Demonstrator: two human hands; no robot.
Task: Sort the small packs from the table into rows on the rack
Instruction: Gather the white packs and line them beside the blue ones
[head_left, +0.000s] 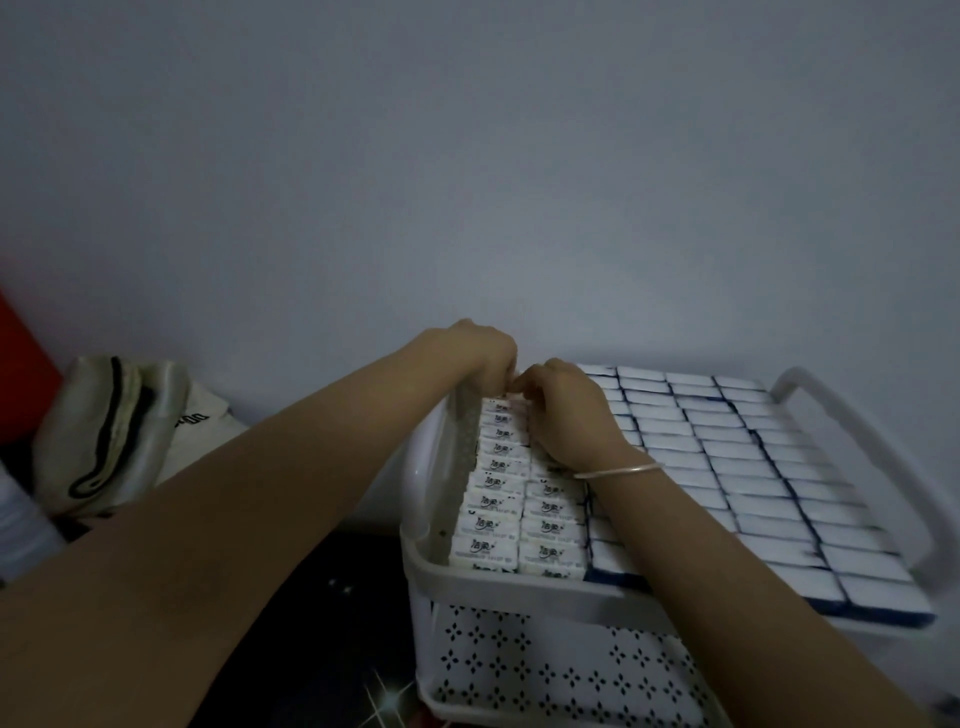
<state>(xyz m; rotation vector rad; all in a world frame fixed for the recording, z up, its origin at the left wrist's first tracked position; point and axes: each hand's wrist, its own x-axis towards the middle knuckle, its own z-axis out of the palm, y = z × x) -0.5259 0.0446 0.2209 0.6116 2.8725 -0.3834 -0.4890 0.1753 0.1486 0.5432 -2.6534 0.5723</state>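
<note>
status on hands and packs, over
Left hand and right hand meet at far end of printed packs, grip unclear. Rack rows well filled. No obstruction seen.

A domestic room is indicated by a plain painted wall (467, 156), a cloth bag (119, 431) and a plastic storage rack (519, 584).

Packs (550, 527) in rows in the rack (519, 590); bag (119, 431) left of it; wall (467, 182) behind both

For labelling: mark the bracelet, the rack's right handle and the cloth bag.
bracelet (618, 472), head view, band over the right wrist.
rack's right handle (872, 444), head view, middle of bar.
cloth bag (150, 447), head view, pale front panel.
</note>
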